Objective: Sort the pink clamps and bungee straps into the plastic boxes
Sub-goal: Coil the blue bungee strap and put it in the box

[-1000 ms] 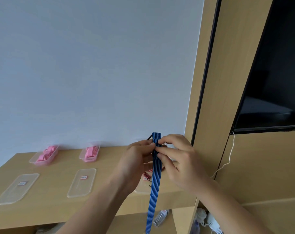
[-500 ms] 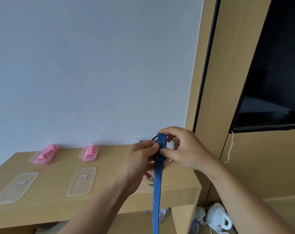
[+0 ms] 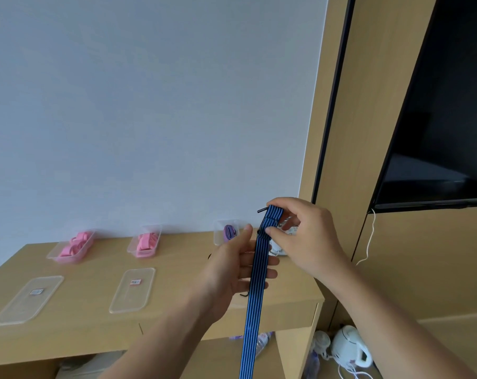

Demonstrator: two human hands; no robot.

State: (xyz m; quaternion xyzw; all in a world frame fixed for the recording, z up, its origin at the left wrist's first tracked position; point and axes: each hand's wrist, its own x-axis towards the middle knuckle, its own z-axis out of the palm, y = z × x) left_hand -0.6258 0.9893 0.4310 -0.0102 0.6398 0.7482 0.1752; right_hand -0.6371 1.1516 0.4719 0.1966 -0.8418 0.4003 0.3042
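Low in the centre I see the blue bungee strap [image 3: 255,291] hanging across the left hand [image 3: 232,272], its fingers straight and relaxed behind the strap. The right hand [image 3: 311,239] pinches the strap's top end. Farther back on the tabletop [image 3: 182,272], plastic boxes [image 3: 130,248] at centre-left hold pink clamps [image 3: 73,246].

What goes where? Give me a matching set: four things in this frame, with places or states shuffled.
1 blue bungee strap
2 purple strap
3 pink clamps
4 white kettle

A on the floor beside the desk
B pinched near its top by the right hand, hanging down
C in two clear boxes, desk's back left
D in a third clear box, farther right

Pairs: 1-B, 2-D, 3-C, 4-A
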